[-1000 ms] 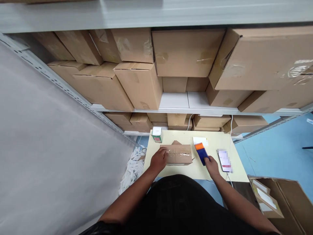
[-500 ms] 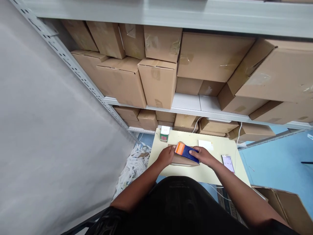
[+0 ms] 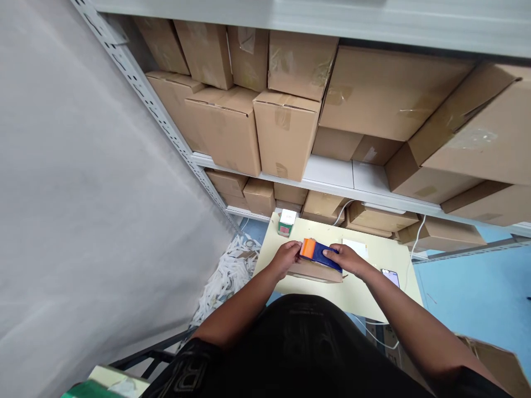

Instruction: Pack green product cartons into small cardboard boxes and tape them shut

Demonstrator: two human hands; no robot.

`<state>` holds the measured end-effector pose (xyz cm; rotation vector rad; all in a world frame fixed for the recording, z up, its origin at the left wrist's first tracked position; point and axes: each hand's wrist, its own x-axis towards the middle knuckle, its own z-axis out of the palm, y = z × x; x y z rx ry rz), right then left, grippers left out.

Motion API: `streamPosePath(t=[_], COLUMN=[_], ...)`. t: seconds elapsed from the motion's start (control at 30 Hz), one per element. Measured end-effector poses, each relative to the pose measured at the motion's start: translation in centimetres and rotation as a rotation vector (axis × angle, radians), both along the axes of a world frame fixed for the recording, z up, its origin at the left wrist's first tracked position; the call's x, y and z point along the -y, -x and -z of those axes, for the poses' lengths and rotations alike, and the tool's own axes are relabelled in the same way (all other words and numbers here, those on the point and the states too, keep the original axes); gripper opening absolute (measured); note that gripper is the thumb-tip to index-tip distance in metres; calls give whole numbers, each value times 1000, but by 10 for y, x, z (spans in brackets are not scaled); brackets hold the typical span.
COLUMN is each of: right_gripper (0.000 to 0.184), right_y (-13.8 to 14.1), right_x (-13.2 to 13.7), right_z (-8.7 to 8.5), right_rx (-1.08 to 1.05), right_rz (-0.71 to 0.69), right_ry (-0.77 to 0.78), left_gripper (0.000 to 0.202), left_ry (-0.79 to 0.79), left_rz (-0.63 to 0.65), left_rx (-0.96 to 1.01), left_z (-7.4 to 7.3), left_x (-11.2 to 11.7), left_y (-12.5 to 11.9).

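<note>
The right hand (image 3: 347, 260) grips a blue-and-orange tool (image 3: 320, 255) over the carton (image 3: 317, 273) near the table's front edge (image 3: 353, 305), seemingly positioning it (left hand (image 3: 286, 258): pinch unclear); steadiness matters next.

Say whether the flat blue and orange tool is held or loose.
Held: the right hand grips the tool by its blue end, thumb on top, over a brown cardboard box.

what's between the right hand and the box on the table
The blue and orange tool: the right hand holds it over the box. Nothing else visible stands between them; whether the tool touches the box is unclear.
</note>
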<state>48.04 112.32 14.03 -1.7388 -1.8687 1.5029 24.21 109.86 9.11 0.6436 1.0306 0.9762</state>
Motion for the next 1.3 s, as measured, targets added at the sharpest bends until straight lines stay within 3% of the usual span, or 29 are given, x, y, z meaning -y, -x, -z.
streamPosePath(t=[0.2, 0.73, 1.1, 1.2, 1.3], right_gripper=[53, 49, 52, 51, 48], right_y=[-1, 4, 2, 5, 8], right_x=[-2, 5, -1, -3, -6], right_z=[2, 13, 4, 2, 0], right_rx=[-10, 27, -18, 19, 61], right_rz=[-24, -15, 10, -2, -28], right_ry=[-51, -257, -143, -126, -124], left_gripper=[47, 47, 38, 45, 37], left_ry=[38, 34, 95, 163, 152], left_rz=[-5, -104, -124, -136, -131], left_rx=[216, 432, 362, 291, 209], left_z=[-1, 10, 7, 9, 13], left_x=[2, 2, 1, 1, 2], left_y=[-2, -24, -7, 0, 4])
